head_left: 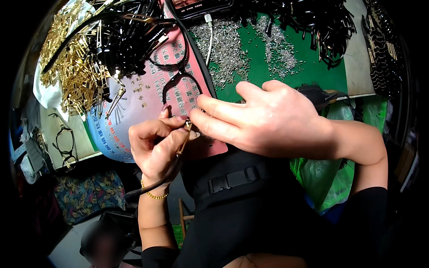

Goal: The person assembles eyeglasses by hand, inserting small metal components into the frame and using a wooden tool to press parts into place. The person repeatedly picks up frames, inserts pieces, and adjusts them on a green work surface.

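A black pair of eyeglasses (182,70) lies between my hands, over a pink printed sheet. My left hand (154,140) is closed, its thumb and fingers pinching the glasses at a hinge with a gold metal part (184,142). One dark temple (165,176) slants down past my left wrist, while the other temple (96,18) reaches out to the upper left. From the right, my right hand (266,118) closes on the lens rim beside the same hinge. Its thumb is hidden, and any small part between the fingertips cannot be made out.
Gold temple pieces (65,58) and black temples (125,44) are heaped at the far left. Small silver metal pieces (223,53) lie in piles on the green mat (321,76). Another pair of glasses (65,138) rests on the left. A white cable (209,40) runs from a phone (203,10).
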